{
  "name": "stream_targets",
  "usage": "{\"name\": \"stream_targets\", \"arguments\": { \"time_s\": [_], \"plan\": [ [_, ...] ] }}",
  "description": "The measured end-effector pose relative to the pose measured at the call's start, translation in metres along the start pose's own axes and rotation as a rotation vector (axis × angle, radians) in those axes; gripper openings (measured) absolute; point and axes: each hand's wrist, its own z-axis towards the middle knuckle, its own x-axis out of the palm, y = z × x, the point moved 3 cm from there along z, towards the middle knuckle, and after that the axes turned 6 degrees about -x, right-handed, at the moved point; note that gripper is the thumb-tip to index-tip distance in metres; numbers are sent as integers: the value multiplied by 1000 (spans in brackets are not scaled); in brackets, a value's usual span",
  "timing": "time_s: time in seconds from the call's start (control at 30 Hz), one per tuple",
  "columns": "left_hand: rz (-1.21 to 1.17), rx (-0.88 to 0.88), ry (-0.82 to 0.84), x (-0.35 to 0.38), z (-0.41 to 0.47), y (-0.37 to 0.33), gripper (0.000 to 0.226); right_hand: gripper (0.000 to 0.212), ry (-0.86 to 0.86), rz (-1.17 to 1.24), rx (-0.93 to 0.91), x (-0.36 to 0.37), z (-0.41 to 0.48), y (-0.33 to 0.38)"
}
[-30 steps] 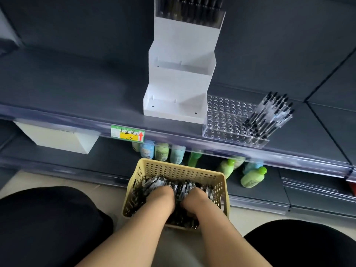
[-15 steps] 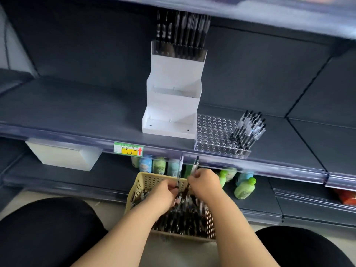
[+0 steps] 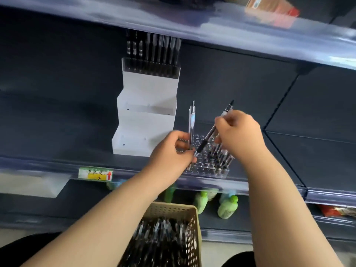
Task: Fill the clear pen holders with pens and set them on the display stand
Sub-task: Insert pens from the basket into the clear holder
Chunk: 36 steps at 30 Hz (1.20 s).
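Pretty clearly was shop, general-store type. Dark metal shelves (image 3: pixel 57 122) with clear plastic price rails (image 3: pixel 48 166), green-yellow price tag (image 3: pixel 95 174) with red arrow clipped in, white stepped display stand (image 3: pixel 146 120), green bottles (image 3: pixel 227 207) lined up lower down, packaged goods (image 3: pixel 271 8) up top.

A price tag (image 3: pixel 95 173) sits on the shelf's front rail (image 3: pixel 38 167). Its green upper band carries handwritten Chinese characters, seemingly "中性笔". The yellow lower band reads "1.5", with a red up-arrow (image 3: pixel 109 175) at its right end. Print on the red package (image 3: pixel 273 8) above is too blurred to read.
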Motion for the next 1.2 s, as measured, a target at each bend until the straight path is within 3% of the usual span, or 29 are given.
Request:
{"name": "stream_targets", "arguments": {
  "time_s": [0.13,0.33,0.53,0.63,0.87,1.07,1.2],
  "plan": [
    [62,104,42,8,25,-18,25,21,-81,58,31,-12,19,-17],
    [160,177,80,20,61,-25,54,9,-160,79,59,-19,33,-39],
    [2,46,104,37,88,-7,16,15,-141,-96,-36,-9,39,-42],
    [59,84,115,39,93,-8,8,11,-134,-135,-34,-5,38,-46],
    [98,101,63,38,94,-7,16,6,-87,-239,7,-4,34,-56],
    [102,129,32,28,92,-13,36,11,-49,-319,37,1,32,-59],
    [102,131,28,22,93,-16,35,12,-31,-363,42,3,32,-59]
  ]
}}
